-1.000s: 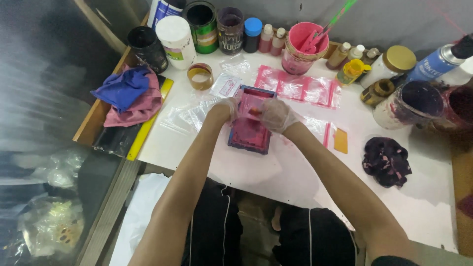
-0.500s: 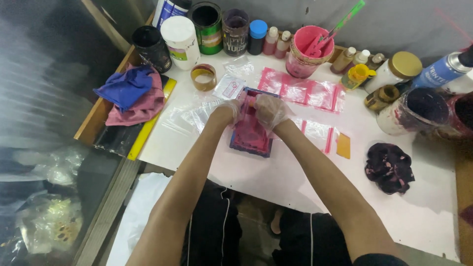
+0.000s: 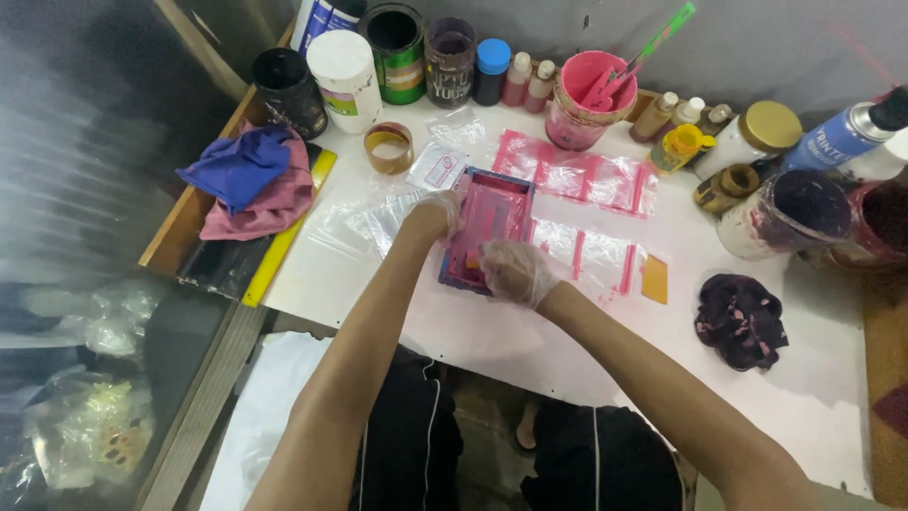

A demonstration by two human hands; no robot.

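Item: small pink-stained screen frame (image 3: 492,222), centre of frame, lying on the white counter (image 3: 454,331).
Left hand (image 3: 435,213), clear-gloved, grips the frame's left edge, fingers curled onto it.
Right hand (image 3: 515,270), gloved, presses on the frame's near end, fingers closed together.
Adjacent: clear plastic bags (image 3: 591,180) upper right; pink paint tub (image 3: 579,99) top centre; blue and pink rags (image 3: 251,180) upper left.

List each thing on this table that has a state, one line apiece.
Pink frame: flat, held by both gloved hands.
Left hand: on frame's left edge.
Right hand: on frame's near end.
Pink bucket: open, stick inside.
Gold-lidded jar: closed.
Dark rag: crumpled.
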